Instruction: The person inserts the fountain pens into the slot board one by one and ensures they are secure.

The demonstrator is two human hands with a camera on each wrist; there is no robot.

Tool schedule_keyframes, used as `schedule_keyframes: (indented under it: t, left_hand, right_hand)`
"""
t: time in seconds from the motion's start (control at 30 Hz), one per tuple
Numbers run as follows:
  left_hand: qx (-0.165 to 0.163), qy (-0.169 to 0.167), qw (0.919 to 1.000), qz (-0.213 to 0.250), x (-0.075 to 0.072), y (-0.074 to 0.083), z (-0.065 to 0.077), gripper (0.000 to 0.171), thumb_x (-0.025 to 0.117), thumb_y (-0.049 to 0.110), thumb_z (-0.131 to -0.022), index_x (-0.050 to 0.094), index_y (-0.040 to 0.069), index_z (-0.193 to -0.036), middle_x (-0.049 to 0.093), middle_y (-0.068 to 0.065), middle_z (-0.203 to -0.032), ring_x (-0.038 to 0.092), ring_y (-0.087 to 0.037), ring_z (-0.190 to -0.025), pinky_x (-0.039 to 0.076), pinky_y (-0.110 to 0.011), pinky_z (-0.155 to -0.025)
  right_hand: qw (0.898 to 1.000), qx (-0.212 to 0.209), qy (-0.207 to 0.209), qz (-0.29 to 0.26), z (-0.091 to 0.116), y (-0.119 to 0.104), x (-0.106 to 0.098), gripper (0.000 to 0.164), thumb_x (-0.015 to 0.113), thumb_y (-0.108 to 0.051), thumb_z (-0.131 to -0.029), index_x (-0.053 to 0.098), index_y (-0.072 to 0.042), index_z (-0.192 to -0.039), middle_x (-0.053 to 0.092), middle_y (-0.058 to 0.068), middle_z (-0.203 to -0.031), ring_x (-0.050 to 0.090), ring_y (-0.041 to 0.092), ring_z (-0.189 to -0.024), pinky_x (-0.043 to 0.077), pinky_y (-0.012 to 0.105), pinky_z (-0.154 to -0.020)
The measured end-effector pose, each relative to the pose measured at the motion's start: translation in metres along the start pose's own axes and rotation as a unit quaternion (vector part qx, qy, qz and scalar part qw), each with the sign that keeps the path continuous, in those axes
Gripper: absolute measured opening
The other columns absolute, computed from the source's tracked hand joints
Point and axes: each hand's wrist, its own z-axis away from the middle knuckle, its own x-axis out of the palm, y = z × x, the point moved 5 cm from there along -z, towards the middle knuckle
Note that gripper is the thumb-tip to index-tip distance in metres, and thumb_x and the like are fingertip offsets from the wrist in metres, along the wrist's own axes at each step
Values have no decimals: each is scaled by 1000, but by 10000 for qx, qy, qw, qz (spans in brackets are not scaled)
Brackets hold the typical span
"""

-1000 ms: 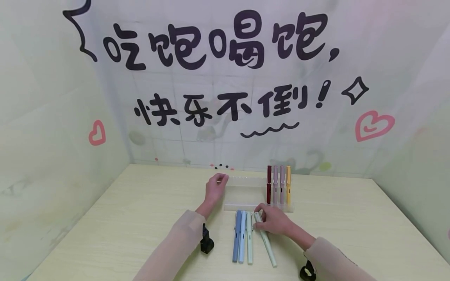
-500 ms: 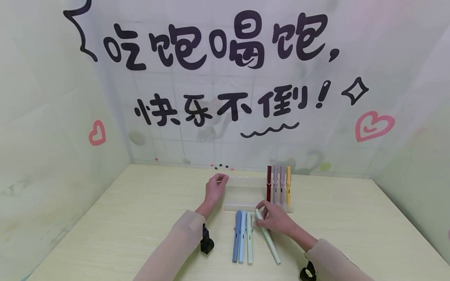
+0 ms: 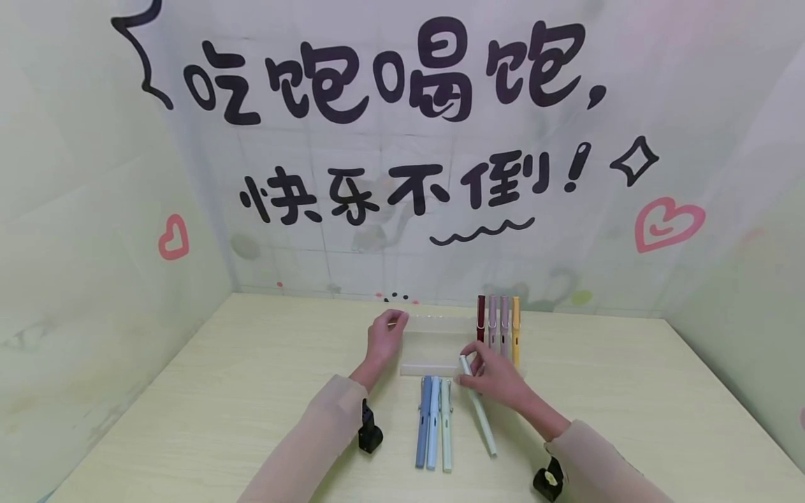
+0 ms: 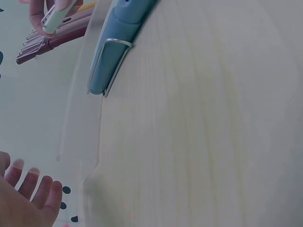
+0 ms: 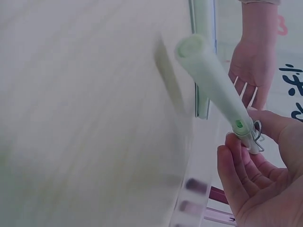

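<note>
My right hand (image 3: 493, 376) pinches a pale green pen (image 3: 481, 419) near its wire-clip end, thumb against fingers. The pen slants, and in the right wrist view its barrel (image 5: 215, 85) is raised off the table with a shadow beside it. At the left end of a clear pen stand (image 3: 430, 369), my left hand (image 3: 385, 342) pinches the upper corner. Dark red (image 3: 481, 318), yellow (image 3: 516, 328) and two mauve pens (image 3: 493, 311) lean upright in the stand's right part. In front of it lie a dark blue pen (image 3: 423, 426), a light blue pen (image 3: 433, 426) and a green pen (image 3: 446, 427), side by side.
The pale wooden table (image 3: 220, 405) meets a printed backdrop (image 3: 352, 258) with black lettering behind the stand. Fabric walls close in the left and right sides. Black cameras (image 3: 370, 436) sit at both wrists.
My right hand has lifted the pale green pen from the table and moved it up and forward toward the stand. The left hand has stayed at the stand's corner.
</note>
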Motion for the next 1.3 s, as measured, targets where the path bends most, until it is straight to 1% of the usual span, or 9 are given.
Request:
schedule_keyframes:
  t: [0.03, 0.13, 0.33, 0.5, 0.77, 0.9, 1.1, 1.3]
  left_hand:
    - [21, 5, 10000, -16, 0, 0, 0, 23, 53, 17, -93, 61, -3, -103, 62, -16, -102, 57, -29, -99, 49, -37, -84]
    - [-50, 15, 10000, -11, 0, 0, -1, 23, 53, 17, -93, 61, -2, -103, 62, -15, -102, 58, -29, -99, 49, -36, -84]
    - [-84, -20, 10000, -49, 1, -1, 0, 25, 52, 18, -93, 60, -2, -105, 62, -15, -103, 57, -29, -100, 48, -37, -85]
    - [-92, -31, 9999, -32, 0, -1, 0, 24, 52, 18, -93, 60, -2, -105, 62, -15, -103, 57, -28, -100, 48, -36, -85]
    - [-135, -45, 9999, -40, 0, -1, 0, 25, 52, 19, -93, 60, -1, -105, 62, -14, -104, 57, -28, -101, 48, -36, -86]
    - [-129, -42, 9999, -17, 0, 0, 1, 24, 52, 19, -93, 60, -1, -104, 62, -14, -103, 57, -28, -100, 48, -36, -85]
    - [-18, -12, 10000, -2, 0, 0, 1, 23, 53, 17, -93, 61, -2, -102, 62, -15, -100, 57, -28, -98, 49, -36, -83]
    - [7, -19, 10000, -2, 0, 0, 0, 24, 52, 18, -93, 61, -2, -103, 62, -15, -101, 57, -28, -99, 49, -36, -84]
  right_hand:
    - [10000, -31, 37, 24, -1, 0, -1, 35, 72, -5, -76, 51, 1, -104, 53, 2, -71, 50, 12, -59, 46, 22, -47]
    - [9998, -62, 131, 135, -4, -1, -4, 35, 72, -5, -76, 51, 0, -104, 52, 1, -71, 49, 12, -58, 46, 22, -46]
    - [9987, 34, 305, 416, -9, -3, -15, 35, 72, -9, -77, 52, -1, -105, 50, -1, -70, 47, 12, -57, 43, 24, -47]
    - [9970, -80, 499, 578, -15, -8, -26, 34, 72, -11, -78, 53, 0, -104, 50, 0, -70, 47, 12, -60, 41, 24, -48]
    - [9949, -36, 774, 643, -25, -12, -39, 36, 71, -13, -79, 52, -1, -107, 55, 2, -70, 52, 14, -60, 43, 26, -49]
    - [9934, 77, 929, 666, -28, -11, -42, 37, 71, -13, -79, 52, 0, -109, 55, 3, -71, 52, 15, -59, 43, 27, -48]
    - [9893, 196, 1268, 690, -34, -9, -50, 37, 70, -14, -80, 51, 0, -110, 55, 5, -74, 55, 19, -66, 45, 29, -52]
    - [9863, 131, 1537, 592, -41, -10, -57, 37, 69, -16, -82, 51, 0, -110, 54, 6, -74, 57, 21, -70, 46, 30, -56]
